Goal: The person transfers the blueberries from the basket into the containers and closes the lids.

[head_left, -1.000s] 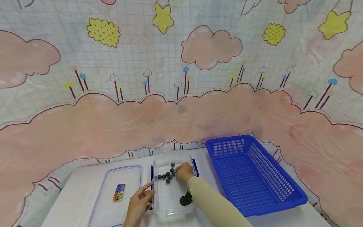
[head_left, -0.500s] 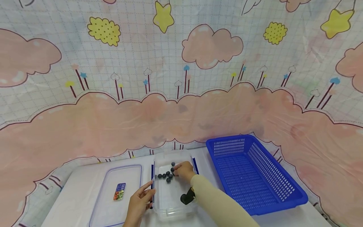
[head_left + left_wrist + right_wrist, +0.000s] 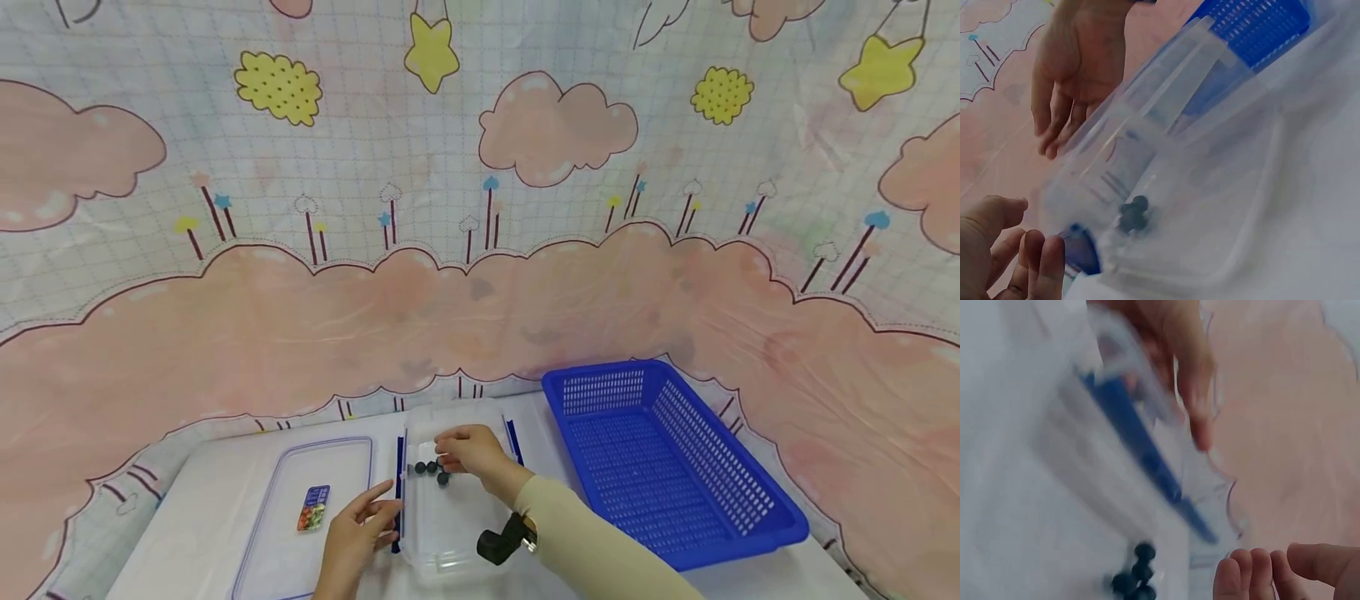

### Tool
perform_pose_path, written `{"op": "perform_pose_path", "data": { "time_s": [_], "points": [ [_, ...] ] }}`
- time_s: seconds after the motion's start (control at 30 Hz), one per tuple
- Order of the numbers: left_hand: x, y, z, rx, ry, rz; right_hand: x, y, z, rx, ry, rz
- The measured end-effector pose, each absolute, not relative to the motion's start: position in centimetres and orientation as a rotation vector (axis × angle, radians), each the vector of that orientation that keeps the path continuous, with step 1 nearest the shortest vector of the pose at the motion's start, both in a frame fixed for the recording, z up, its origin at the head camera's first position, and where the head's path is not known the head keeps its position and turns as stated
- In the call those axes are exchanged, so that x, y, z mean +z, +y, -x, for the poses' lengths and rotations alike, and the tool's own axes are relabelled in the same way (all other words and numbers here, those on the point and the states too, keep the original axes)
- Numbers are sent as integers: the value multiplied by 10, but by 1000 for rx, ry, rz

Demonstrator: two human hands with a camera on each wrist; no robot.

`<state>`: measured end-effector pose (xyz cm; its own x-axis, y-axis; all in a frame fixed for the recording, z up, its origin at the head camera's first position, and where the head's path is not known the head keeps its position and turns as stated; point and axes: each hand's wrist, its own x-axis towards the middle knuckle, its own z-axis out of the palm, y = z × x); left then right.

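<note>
Several small dark round balls that look like blueberries (image 3: 432,467) lie grouped on the floor of a clear plastic box (image 3: 450,533) with blue side clips. Over the far half of the box is my right hand (image 3: 476,454), palm down and fingers loosely bent, hiding part of the group. In the left wrist view, that right hand (image 3: 1088,59) hangs with nothing showing between its fingers. My left hand (image 3: 356,533) stays at the box's left side, fingertips right by the blue clip (image 3: 1082,249). Its thumb and fingers are spread apart in the left wrist view.
A blue perforated basket (image 3: 667,475) stands right of the box. Left of the box lies a clear lid (image 3: 281,550) with a blue rim and a small colourful label (image 3: 313,508). Behind the white table (image 3: 195,508) hangs a cartoon-patterned cloth (image 3: 375,325).
My right hand has moved left from the box's right side, over the balls, and appears raised, fingers looser. My left hand has shifted slightly left at the box's side.
</note>
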<state>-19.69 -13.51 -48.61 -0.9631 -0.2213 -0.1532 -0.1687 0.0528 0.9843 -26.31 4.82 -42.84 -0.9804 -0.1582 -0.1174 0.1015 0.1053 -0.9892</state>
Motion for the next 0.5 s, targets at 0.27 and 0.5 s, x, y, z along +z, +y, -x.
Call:
{"op": "perform_pose_path", "data": {
  "time_s": [0.27, 0.5],
  "points": [
    [-475, -208, 191, -1516, -2533, -336, -413, 15, 204, -2065, 2090, 343],
    [-483, -271, 210, -948, -2682, -377, -441, -18, 162, -1909, 2174, 517]
  ]
}}
